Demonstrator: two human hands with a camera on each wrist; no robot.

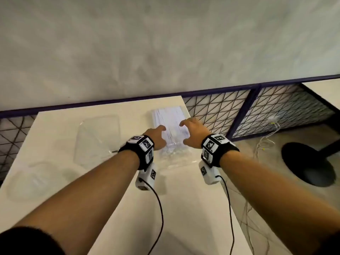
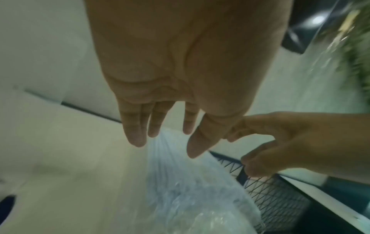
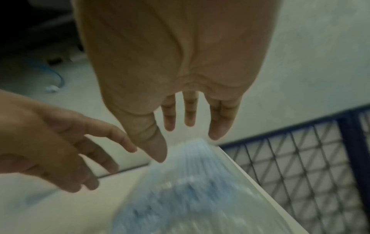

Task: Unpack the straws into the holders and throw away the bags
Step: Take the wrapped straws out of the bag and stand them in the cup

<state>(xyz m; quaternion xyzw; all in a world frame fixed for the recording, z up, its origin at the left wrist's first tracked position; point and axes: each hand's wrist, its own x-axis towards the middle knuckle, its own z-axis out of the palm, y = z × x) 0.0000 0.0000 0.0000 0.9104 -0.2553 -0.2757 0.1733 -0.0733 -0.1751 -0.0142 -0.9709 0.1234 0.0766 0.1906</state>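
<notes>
A clear plastic bag of white straws [image 1: 171, 116] lies on the cream table [image 1: 184, 208], close to its far right corner. Both my hands hover just above the bag's near half with fingers spread and straight. In the head view my left hand [image 1: 162, 135] is over its left side and my right hand [image 1: 184, 132] over its right side. Both wrist views show my left hand [image 2: 166, 145] and right hand [image 3: 188, 145] holding nothing, with the straw bag [image 2: 180, 182] [image 3: 190, 182] below them. A clear holder [image 1: 97, 138] lies left of the bag.
A second clear container [image 1: 36, 179] sits near the table's left front. The table's right edge [image 1: 226, 199] runs just beside the bag. Beyond it are a dark wire-mesh fence [image 1: 220, 111], a black round table base [image 1: 309, 162] and cables on the floor.
</notes>
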